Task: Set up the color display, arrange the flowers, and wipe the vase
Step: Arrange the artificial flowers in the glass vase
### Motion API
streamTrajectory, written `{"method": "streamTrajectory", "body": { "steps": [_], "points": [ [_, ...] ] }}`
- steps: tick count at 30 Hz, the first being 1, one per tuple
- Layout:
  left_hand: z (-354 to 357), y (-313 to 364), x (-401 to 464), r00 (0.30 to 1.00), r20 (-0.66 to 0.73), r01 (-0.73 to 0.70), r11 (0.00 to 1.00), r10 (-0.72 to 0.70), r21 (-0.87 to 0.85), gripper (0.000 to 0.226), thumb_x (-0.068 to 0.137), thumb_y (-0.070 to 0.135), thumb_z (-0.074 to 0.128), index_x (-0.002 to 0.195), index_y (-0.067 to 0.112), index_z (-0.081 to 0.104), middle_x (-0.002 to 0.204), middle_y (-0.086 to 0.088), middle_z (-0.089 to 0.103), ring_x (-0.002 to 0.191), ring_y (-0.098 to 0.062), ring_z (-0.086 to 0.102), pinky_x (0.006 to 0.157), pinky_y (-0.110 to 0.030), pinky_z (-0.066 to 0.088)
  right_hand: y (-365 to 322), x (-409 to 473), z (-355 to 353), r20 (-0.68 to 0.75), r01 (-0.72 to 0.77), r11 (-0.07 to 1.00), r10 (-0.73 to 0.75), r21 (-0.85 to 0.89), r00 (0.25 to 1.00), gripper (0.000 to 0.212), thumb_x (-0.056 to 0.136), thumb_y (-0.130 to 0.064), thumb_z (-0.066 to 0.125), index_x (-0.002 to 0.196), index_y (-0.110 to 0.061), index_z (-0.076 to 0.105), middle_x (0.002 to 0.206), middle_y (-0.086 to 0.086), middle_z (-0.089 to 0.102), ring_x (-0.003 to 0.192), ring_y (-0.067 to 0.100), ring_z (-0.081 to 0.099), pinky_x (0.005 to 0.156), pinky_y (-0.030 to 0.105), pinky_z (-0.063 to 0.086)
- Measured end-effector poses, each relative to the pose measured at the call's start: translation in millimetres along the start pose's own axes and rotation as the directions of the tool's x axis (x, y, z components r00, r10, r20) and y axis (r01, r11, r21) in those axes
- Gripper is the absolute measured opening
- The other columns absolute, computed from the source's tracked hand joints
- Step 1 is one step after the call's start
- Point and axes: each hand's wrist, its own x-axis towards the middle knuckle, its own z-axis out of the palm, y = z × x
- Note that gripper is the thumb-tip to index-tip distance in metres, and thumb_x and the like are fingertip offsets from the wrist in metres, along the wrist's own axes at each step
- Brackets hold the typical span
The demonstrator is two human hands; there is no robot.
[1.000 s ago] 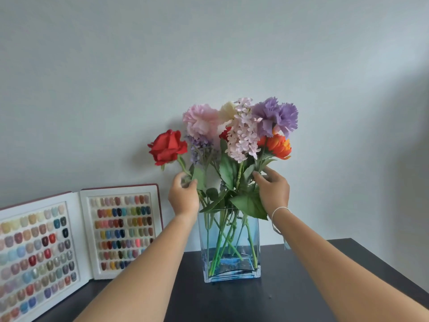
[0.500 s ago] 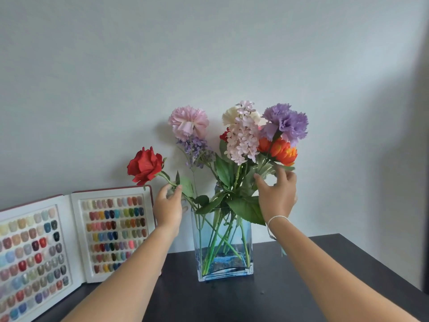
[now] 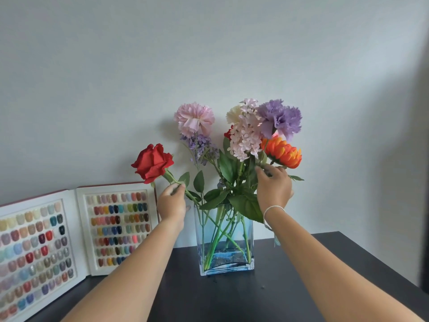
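A clear blue-tinted glass vase (image 3: 247, 249) stands on the dark table (image 3: 243, 298) and holds several artificial flowers. My left hand (image 3: 173, 202) pinches the stem of a red rose (image 3: 153, 162) that leans out to the left of the vase. My right hand (image 3: 274, 187) grips the stems just under an orange flower (image 3: 283, 154), below the purple carnation (image 3: 279, 118) and pale lilac spray (image 3: 246, 135). A pink carnation (image 3: 195, 118) stands upright between my hands. An open nail-colour display book (image 3: 76, 231) leans against the wall at the left.
A plain pale wall (image 3: 209, 54) rises right behind the vase. The table's right edge runs diagonally at the lower right, with a dark vertical strip (image 3: 424, 182) at the frame's far right. A white bracelet (image 3: 274, 209) circles my right wrist.
My left hand has pulled the red rose outward to the left, away from the bunch. The right hand slid to the stems under the orange flower, and the bouquet has spread apart.
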Motion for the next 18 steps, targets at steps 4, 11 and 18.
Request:
{"method": "streamTrajectory", "body": {
  "steps": [4, 11, 18],
  "points": [
    [-6, 0, 1, 0.998, -0.015, -0.061, 0.993, 0.062, 0.098, 0.028, 0.090, 0.021, 0.057, 0.116, 0.013, 0.061, 0.109, -0.009, 0.062, 0.088, -0.022, 0.060, 0.079, -0.041, 0.055, -14, 0, 1, 0.031, 0.013, 0.998, -0.015, 0.069, 0.999, 0.021, 0.084, -0.031, 0.057, 0.097, -0.022, 0.071, 0.089, 0.003, 0.068, 0.087, 0.022, 0.055, 0.094, 0.045, 0.038],
    [-21, -12, -19, 0.970, -0.077, -0.205, 0.948, 0.230, 0.244, 0.020, 0.087, 0.026, 0.059, 0.104, 0.015, 0.056, 0.106, -0.005, 0.060, 0.101, -0.029, 0.059, 0.087, -0.048, 0.051, -7, -2, -3, 0.099, 0.017, 0.999, -0.020, 0.030, 0.995, 0.018, 0.084, -0.033, 0.059, 0.093, -0.024, 0.072, 0.070, -0.004, 0.061, 0.077, 0.021, 0.053, 0.094, 0.041, 0.033],
    [0, 6, -47, 0.844, 0.201, -0.537, 0.792, 0.498, 0.292, 0.008, 0.087, 0.017, 0.059, 0.093, 0.016, 0.064, 0.081, 0.012, 0.061, 0.076, 0.003, 0.055, 0.064, -0.001, 0.038, -8, -3, -4, 0.124, 0.028, 0.999, -0.032, 0.029, 0.992, 0.016, 0.084, -0.032, 0.059, 0.089, -0.024, 0.072, 0.058, -0.009, 0.057, 0.071, 0.020, 0.052, 0.096, 0.048, 0.038]
  ]
}}
